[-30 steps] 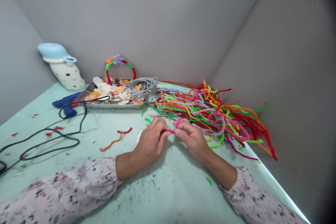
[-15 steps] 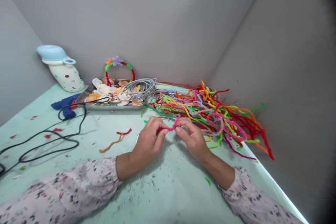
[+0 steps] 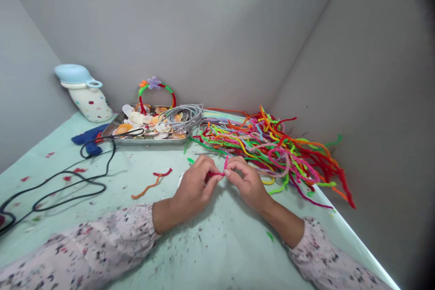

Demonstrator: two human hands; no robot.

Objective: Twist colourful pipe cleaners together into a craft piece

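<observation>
Pink fuzzy stem (image 3: 226, 162) between left hand (image 3: 193, 188) and right hand (image 3: 248, 186); both hands pinching it.

Room near side; clutter back and left.
Pale green tabletop (image 3: 234, 244) open between floral-sleeved forearms (image 3: 112, 240). Tangled multicoloured fuzzy stems (image 3: 258, 140) block far right; silver metal tray (image 3: 152, 142) of shells (image 3: 137, 119), far middle-left; looping thin black cable (image 3: 64, 207), left. Between cable and left hand (image 3: 192, 188): orange-and-red fuzzy scrap (image 3: 152, 183).

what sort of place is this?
Likely a craft table: a heap of fuzzy pipe cleaners, a metal tray of shells, and what looks like a blue glue gun.
</observation>
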